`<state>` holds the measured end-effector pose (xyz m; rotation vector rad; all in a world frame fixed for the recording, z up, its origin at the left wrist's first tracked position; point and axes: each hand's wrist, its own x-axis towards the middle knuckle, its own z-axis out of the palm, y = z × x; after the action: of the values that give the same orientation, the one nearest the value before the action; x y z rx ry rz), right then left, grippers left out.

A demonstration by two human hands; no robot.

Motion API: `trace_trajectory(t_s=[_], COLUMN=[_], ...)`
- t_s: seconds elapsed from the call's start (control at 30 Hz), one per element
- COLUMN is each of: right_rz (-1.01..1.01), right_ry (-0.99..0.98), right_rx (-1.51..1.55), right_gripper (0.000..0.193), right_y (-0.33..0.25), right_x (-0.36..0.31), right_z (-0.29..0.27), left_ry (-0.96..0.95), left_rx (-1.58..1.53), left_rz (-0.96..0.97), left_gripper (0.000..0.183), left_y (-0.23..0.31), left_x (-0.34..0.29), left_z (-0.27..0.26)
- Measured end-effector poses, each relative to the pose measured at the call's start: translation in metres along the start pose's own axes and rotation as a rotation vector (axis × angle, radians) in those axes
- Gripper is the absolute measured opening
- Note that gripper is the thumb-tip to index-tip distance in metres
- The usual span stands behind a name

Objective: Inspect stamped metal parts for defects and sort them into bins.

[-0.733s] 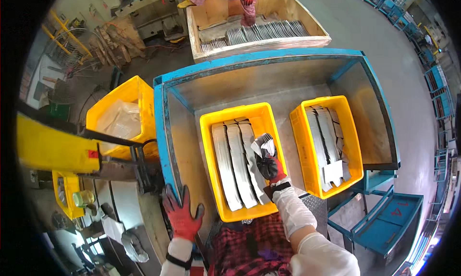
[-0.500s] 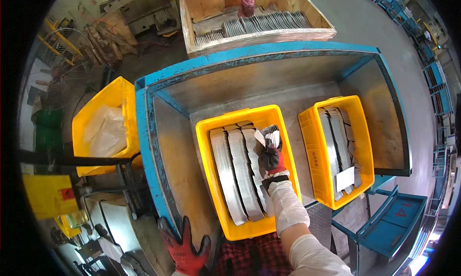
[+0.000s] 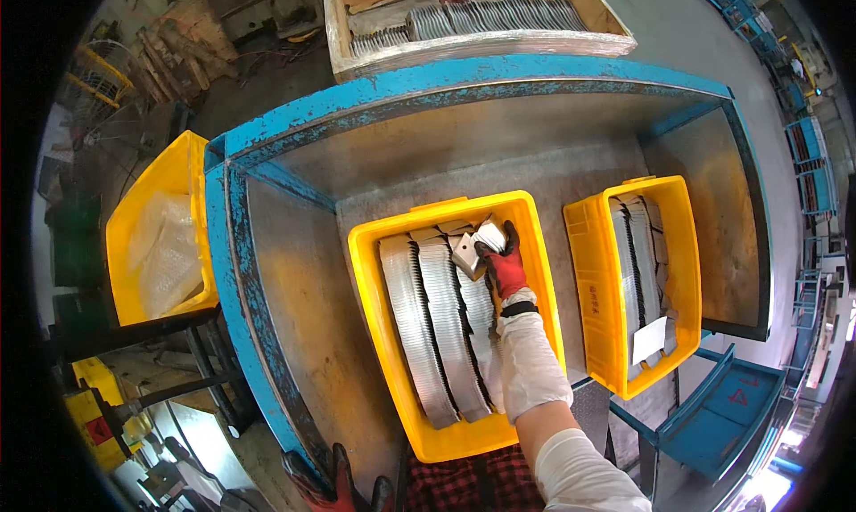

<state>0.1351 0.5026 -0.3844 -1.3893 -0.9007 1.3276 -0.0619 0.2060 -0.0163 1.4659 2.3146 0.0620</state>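
Right of centre in the frame, the gloved right hand (image 3: 506,267) grips a small stack of grey metal pieces (image 3: 467,257) over the upper right part of a yellow crate (image 3: 437,208), which contains rows of metal parts (image 3: 415,329). At the lower edge, left of centre, the partly cropped left hand (image 3: 332,496) has its fingers spread near the wall of the blue-framed bin (image 3: 481,69).

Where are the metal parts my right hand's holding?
In the head view, those metal parts are just right of centre, toward the far right corner of the middle yellow bin.
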Motion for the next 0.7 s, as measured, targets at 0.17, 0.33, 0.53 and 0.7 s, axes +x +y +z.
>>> trace_trajectory(t_s=[0.17,0.33,0.53,0.7], right_rz=[0.232,0.156,0.283,0.039], right_ry=[-0.217,-0.151,-0.129,0.028], right_rx=[0.191,0.036,-0.867,-0.704], right_gripper=[0.074,0.070,0.069,0.064], right_y=[0.023,0.071,-0.031,-0.022], right_x=[0.007,0.057,-0.004,-0.021], right_z=[0.001,-0.072,0.023,0.011], left_ry=[0.017,0.005,0.041,-0.051], left_rx=[0.033,-0.036,0.025,0.037], left_rz=[-0.042,0.027,-0.044,-0.019], left_gripper=[0.068,0.067,0.067,0.068], left_y=[-0.001,0.006,0.001,-0.002], left_x=[-0.003,0.007,-0.004,-0.005], left_z=[-0.005,0.005,-0.004,0.002])
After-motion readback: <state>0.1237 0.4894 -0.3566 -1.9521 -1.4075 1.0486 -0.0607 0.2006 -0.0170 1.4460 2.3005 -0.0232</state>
